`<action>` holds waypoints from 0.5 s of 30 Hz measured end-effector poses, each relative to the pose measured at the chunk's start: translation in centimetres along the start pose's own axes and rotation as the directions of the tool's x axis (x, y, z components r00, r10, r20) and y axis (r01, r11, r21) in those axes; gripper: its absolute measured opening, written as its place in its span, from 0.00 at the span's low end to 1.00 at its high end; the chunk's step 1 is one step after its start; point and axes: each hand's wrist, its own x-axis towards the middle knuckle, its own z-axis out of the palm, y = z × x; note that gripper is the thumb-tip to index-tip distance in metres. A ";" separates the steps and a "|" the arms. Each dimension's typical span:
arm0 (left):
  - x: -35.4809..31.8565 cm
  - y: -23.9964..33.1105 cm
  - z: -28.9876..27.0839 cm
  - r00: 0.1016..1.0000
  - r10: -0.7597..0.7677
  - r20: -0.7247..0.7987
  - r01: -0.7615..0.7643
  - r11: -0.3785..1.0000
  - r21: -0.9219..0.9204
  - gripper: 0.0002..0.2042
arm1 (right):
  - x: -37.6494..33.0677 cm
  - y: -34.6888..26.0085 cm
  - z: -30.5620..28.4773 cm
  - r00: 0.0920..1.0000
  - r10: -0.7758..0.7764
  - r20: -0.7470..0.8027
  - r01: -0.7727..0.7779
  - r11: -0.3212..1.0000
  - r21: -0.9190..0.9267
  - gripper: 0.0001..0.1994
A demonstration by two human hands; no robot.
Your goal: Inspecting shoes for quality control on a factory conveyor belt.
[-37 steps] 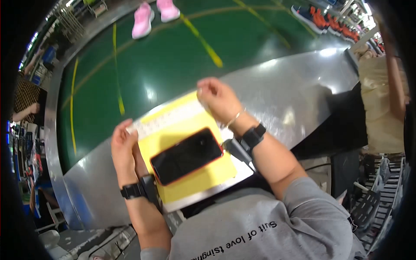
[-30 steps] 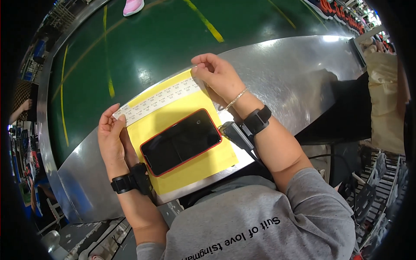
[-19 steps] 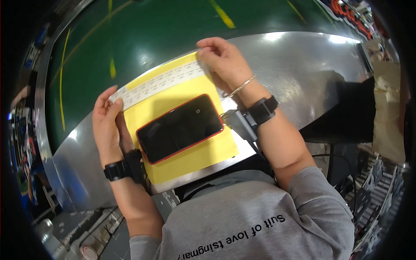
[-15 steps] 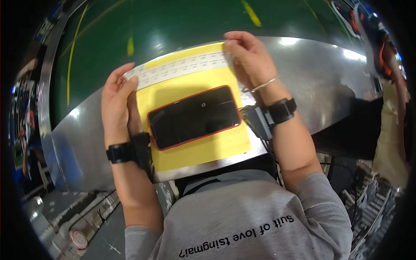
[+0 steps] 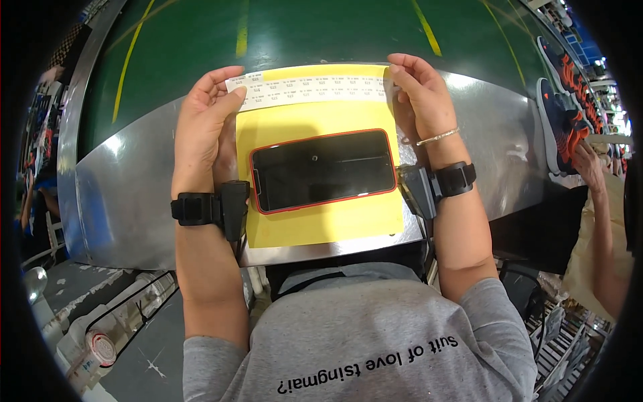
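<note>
A white label strip is laid across a yellow sheet, its left end pinched by the left hand, the sheet's far-right corner by the right hand. On the sheet, a phone is enclosed in a red case.

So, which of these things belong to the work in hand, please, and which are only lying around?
In use, it seems:
white label strip, with left hand and right hand at its ends
yellow sheet behind it

Apparently only nearby:
phone on the sheet, in neither hand
dark-and-orange shoes, at another person's hand
</note>
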 end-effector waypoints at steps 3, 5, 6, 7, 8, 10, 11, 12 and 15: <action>-0.1 0.0 0.0 1.000 -0.001 -0.004 0.001 1.000 0.006 0.14 | 0.0 0.0 0.1 1.000 0.001 0.008 -0.001 1.000 0.005 0.12; 0.0 0.0 -0.2 1.000 0.002 0.001 -0.002 1.000 0.009 0.14 | -0.1 -0.1 0.1 1.000 0.004 0.000 -0.004 1.000 -0.017 0.12; 0.1 -0.1 -0.2 1.000 0.004 0.009 -0.004 1.000 0.013 0.14 | -0.1 0.0 0.1 1.000 0.008 0.000 -0.008 1.000 -0.016 0.12; 0.2 -0.1 -0.2 1.000 -0.001 0.008 0.001 1.000 0.015 0.14 | 0.0 0.1 0.1 1.000 0.006 0.001 -0.006 1.000 -0.015 0.12; 0.1 0.1 -0.1 1.000 -0.005 0.008 0.005 0.999 0.032 0.14 | 0.0 0.1 0.1 1.000 0.000 0.003 0.000 1.000 -0.015 0.12; 0.0 0.1 -0.1 1.000 -0.012 0.011 0.012 0.999 0.050 0.14 | -0.1 0.0 0.0 1.000 0.002 0.008 -0.002 1.000 -0.023 0.12; 0.0 0.1 -0.2 1.000 -0.012 0.009 0.012 0.998 0.058 0.14 | -0.1 -0.1 0.1 1.000 0.003 0.017 -0.002 0.999 -0.033 0.12; 0.0 0.1 -0.4 1.000 -0.013 0.008 0.013 0.998 0.066 0.14 | -0.2 -0.3 0.3 1.000 0.005 0.015 -0.005 1.000 -0.031 0.12; 0.1 0.1 -0.5 1.000 -0.009 0.017 0.009 0.999 0.048 0.14 | -0.4 -0.5 0.8 1.000 0.023 0.000 -0.023 1.000 -0.017 0.12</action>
